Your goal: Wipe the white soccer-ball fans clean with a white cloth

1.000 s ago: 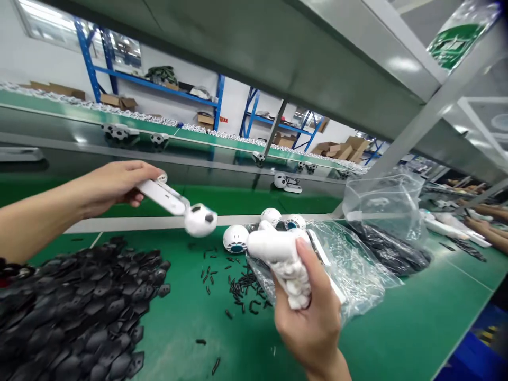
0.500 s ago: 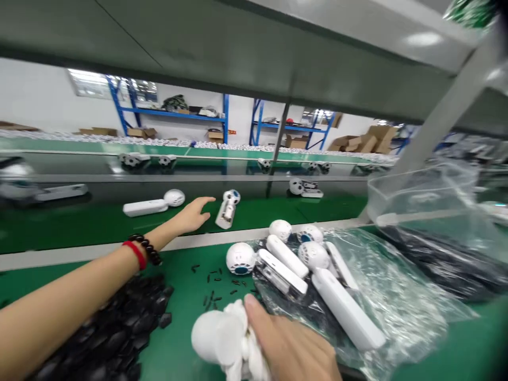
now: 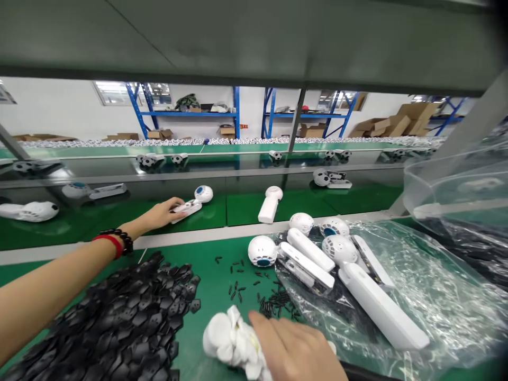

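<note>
Head view: white handheld fan (image 3: 187, 209) lying on the far green bench (image 3: 206, 219), under the left hand (image 3: 162, 214), its fingers (image 3: 177, 207) together and curled over the fan's handle, round blue-centred fan head just beyond them. Right hand (image 3: 296, 352) low at the near edge, fingers (image 3: 264, 329) together and touching a crumpled white bundle (image 3: 232, 338), any grip impossible to tell. Just beyond, scattered black pins (image 3: 278, 304); to the left, a heap of black hexagonal pieces (image 3: 127, 317); to the right, a clear plastic bag (image 3: 428, 296) under loose white fan handles and heads (image 3: 309, 248).
</note>
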Tool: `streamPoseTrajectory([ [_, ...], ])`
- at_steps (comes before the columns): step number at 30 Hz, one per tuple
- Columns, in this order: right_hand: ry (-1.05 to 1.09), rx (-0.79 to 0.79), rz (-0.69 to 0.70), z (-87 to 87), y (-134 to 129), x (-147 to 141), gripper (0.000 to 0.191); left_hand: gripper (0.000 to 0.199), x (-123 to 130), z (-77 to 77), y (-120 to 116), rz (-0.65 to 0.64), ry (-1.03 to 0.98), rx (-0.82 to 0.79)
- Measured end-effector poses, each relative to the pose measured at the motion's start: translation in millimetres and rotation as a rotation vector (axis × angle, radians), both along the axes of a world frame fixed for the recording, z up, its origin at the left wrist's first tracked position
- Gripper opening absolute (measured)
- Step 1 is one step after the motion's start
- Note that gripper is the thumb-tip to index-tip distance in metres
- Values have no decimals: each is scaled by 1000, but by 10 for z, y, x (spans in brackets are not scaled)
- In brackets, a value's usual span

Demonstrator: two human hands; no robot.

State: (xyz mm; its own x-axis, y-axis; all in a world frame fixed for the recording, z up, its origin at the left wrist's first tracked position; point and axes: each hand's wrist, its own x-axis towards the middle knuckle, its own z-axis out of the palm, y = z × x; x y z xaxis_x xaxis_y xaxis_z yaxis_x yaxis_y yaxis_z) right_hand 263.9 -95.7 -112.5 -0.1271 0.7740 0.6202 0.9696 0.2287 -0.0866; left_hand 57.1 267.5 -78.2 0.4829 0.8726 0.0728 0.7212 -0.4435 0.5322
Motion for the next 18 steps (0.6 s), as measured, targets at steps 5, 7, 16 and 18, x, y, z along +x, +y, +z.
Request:
streamPoseTrajectory([
  [5, 115, -695, -152, 356, 123, -137, 19, 67, 153, 80, -185, 33, -114, 62],
  [7, 171, -786, -124, 463, 300, -279, 17, 67, 196, 187, -276, 82, -252, 114],
  [16, 345, -842, -25, 432, 944, -644, 14, 48, 326, 676, -1136, 39, -1142, 73],
  [18, 411, -850, 7, 512, 895, -574, 8, 46, 316, 709, -1312, 12, -1206, 89],
])
